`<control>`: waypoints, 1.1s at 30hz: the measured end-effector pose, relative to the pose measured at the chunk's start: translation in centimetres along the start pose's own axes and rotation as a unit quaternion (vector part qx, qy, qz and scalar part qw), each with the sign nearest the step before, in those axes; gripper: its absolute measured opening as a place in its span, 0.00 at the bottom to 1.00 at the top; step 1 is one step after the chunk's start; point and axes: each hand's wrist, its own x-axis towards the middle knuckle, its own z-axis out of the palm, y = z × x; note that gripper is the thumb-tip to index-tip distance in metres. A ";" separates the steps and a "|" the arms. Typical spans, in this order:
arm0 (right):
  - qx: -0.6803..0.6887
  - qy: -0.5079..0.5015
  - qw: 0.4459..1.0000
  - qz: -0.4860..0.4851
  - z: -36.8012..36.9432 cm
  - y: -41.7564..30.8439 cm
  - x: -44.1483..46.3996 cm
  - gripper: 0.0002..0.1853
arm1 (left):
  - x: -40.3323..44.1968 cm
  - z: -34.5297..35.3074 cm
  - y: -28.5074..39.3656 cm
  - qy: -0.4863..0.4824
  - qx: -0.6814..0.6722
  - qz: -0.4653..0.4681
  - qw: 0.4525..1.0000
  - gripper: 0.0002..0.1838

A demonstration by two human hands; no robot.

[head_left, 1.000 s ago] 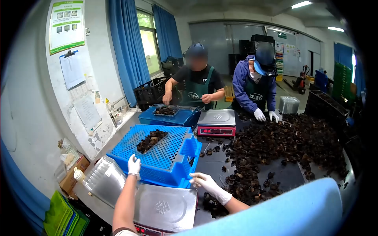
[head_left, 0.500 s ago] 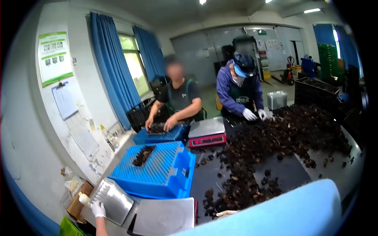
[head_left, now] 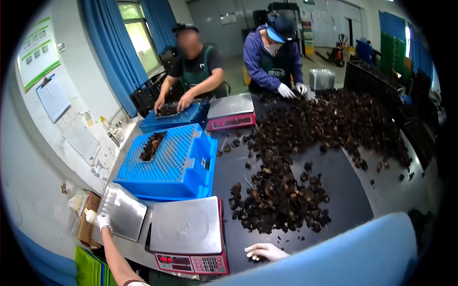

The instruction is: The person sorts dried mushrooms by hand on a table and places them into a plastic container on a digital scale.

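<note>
My left hand [head_left: 103, 221], in a white glove, is at the near left edge of a stack of shiny clear plastic trays [head_left: 125, 213]. Its fingers appear closed on that edge; how many trays they take in is hidden. Right beside its fingertips is a white-capped bottle [head_left: 90, 216]. My right hand [head_left: 267, 251], also gloved, lies low over the dark tabletop with fingers stretched to the left and nothing visible in them. Just beyond it spreads a heap of dark dried wood ear fungus [head_left: 281, 195]. Light-blue fabric [head_left: 334, 252] covers part of my right arm.
Between my hands stands a red scale [head_left: 188, 229] with a lit display. Behind it is an upturned blue crate [head_left: 162, 162] with fungus on top. Across the table, a bare-handed person [head_left: 200, 71] handles a filled tray near another scale [head_left: 232, 107]; a second, gloved person [head_left: 272, 62] touches the heap.
The view has tilted down, so the near scale's display and more of my right hand now show. My left hand remains at the tray stack's edge.
</note>
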 end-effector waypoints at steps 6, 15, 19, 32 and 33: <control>-0.050 0.020 0.998 0.042 -1.3 4.0 -0.9 0.18 | -15.6 -5.3 12.9 0.213 -0.131 0.187 0.950 0.06; -0.057 0.030 0.997 0.033 -2.3 4.3 -5.9 0.18 | -37.9 -6.0 14.1 -0.109 -0.124 0.451 0.877 0.05; -0.107 0.029 0.994 -0.028 -3.7 4.0 -7.5 0.17 | -39.7 -8.5 16.2 -0.102 -0.101 0.380 0.914 0.31; -0.385 0.436 0.748 -0.320 -12.1 0.6 -8.3 0.12 | -54.6 1.7 41.6 -0.234 -0.282 0.457 0.811 0.28; -0.428 0.453 0.709 -0.330 -13.1 -0.8 -7.4 0.12 | -54.9 3.1 42.8 -0.222 -0.247 0.472 0.817 0.29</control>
